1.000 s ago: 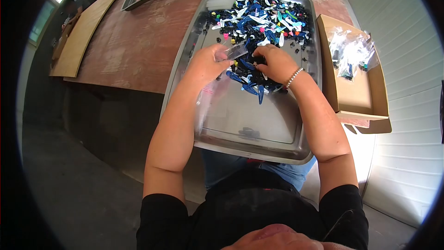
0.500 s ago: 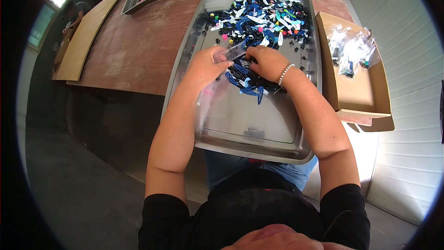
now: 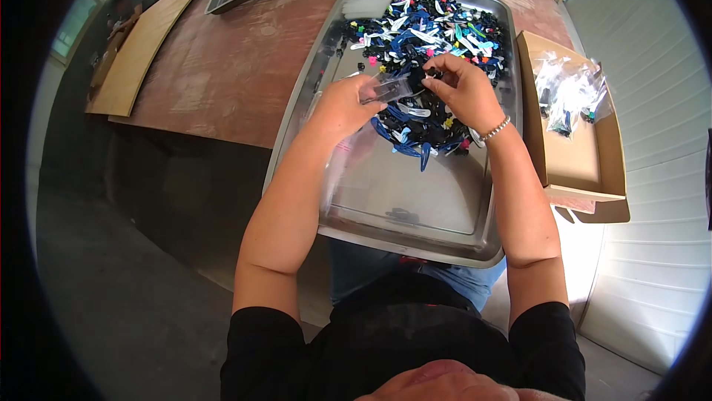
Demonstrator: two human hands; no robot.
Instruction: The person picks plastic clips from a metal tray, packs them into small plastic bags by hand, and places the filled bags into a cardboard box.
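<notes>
My left hand [image 3: 341,110] is closed around a clear plastic bag [image 3: 391,88], whose open end points right. Beside that end, my right hand [image 3: 469,95] pinches a small black hair claw clip [image 3: 430,73] between thumb and fingers. Below both hands lies a smaller heap of blue, white and black hair clips [image 3: 424,147], partly covered by my right hand. A larger pile of mixed hair clips [image 3: 415,36] fills the far part of the metal tray [image 3: 404,197]. Another clear plastic piece hangs under my left wrist, blurred by glare.
On the right stands an open cardboard box [image 3: 577,167] with filled clear bags [image 3: 569,97] inside. A second metal tray [image 3: 216,2] of colourful clips is at the far left of the table [image 3: 245,67]. Past a wooden board [image 3: 152,45], another person [image 3: 130,12] sits in the background.
My right hand has lifted from the smaller heap and moved right and up, now pinching a black clip by the bag. My left hand keeps the bag, and the view has shifted slightly.
</notes>
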